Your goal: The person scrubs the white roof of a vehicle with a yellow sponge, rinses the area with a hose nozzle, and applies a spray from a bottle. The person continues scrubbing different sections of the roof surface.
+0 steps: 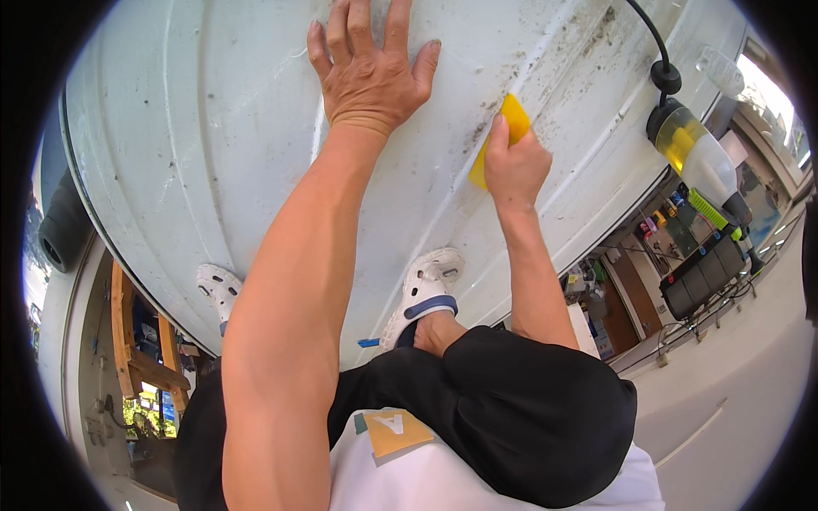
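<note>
My left hand (374, 80) lies palm down, fingers spread, on a ribbed white panel (268, 166) that looks like a vehicle roof. Nothing is in it. To its right, my right hand (519, 160) grips a flat yellow plastic scraper (516, 116), with the thumb along the near face. The scraper's long edge meets the panel beside a raised rib, next to dark specks of grime (476, 134). More dark residue (601, 29) runs along the ribs farther up. My fingers hide part of the scraper.
I squat on the panel in white clogs (425, 287). A small blue object (369, 343) lies near the right clog. A black cord (653, 29) leads to a device with a clear casing (693, 147) by the right edge. Beyond are a green brush (710, 207), a black case (703, 274) and a wooden frame (153, 367).
</note>
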Demonstrator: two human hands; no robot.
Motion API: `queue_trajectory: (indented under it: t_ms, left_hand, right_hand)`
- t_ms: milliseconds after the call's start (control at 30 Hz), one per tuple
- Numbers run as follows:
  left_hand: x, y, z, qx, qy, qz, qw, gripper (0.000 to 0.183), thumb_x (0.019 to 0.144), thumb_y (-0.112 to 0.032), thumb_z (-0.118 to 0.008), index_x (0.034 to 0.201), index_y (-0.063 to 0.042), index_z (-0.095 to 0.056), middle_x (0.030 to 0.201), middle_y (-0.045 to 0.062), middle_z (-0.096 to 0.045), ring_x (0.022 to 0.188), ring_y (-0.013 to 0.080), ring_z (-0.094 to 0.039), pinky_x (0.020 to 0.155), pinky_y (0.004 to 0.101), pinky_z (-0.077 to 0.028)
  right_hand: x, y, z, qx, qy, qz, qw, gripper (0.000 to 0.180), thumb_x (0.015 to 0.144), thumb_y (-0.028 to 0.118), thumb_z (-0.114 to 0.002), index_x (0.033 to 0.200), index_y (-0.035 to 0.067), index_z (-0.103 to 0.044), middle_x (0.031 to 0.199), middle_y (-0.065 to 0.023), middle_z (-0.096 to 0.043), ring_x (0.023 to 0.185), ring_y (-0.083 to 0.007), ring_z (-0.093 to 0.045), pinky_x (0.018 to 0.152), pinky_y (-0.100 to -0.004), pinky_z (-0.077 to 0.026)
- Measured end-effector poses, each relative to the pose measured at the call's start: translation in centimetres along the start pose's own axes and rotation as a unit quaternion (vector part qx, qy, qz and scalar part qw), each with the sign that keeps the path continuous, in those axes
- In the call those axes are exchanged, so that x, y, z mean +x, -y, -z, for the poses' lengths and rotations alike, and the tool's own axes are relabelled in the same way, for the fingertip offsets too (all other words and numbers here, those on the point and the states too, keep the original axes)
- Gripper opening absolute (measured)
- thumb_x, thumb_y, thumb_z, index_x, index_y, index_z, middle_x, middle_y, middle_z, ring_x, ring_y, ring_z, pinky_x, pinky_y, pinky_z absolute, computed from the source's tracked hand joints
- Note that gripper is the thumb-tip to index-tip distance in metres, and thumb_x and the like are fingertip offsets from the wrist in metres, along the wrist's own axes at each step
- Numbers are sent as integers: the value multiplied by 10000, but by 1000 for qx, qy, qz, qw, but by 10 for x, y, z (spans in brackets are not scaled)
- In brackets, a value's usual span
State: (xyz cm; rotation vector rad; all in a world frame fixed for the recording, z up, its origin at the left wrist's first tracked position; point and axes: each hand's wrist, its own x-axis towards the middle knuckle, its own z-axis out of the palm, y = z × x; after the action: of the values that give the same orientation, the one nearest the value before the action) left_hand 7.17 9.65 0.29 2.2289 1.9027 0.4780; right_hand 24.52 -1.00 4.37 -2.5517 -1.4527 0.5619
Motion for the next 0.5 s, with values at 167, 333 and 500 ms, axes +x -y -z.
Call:
queue_trajectory:
  t_ms: [167, 333, 500]
  left_hand:
    - [-1, -1, -4, 2, 2, 3, 1000, 717, 828, -434, -743, 1450, -137, -546, 1534, 187, -409, 1412, 401, -359, 1181, 596, -260]
    - [-2, 0, 1, -7, 0, 1, 1000, 719, 833, -431, -744, 1455, -131, -542, 1532, 190, -407, 1418, 398, -353, 1181, 601, -262]
    - [-5, 1, -2, -3, 3, 2, 1000, 716, 841, -429, -740, 1458, -128, -538, 1534, 194, -402, 1434, 402, -340, 1184, 606, -255]
  right_hand:
    - [37, 17, -13, 76, -40, -38, 996, 347, 967, 323, -647, 866, -4, -706, 680, -153, -703, 626, -382, -683, 617, -461, -549]
    - [38, 12, 5, 54, -9, -49, 997, 327, 966, 323, -650, 902, 11, -725, 732, -150, -729, 679, -379, -708, 656, -467, -560]
    - [20, -2, -5, 120, -54, -23, 991, 293, 961, 294, -648, 903, 23, -743, 746, -137, -742, 691, -382, -713, 672, -470, -565]
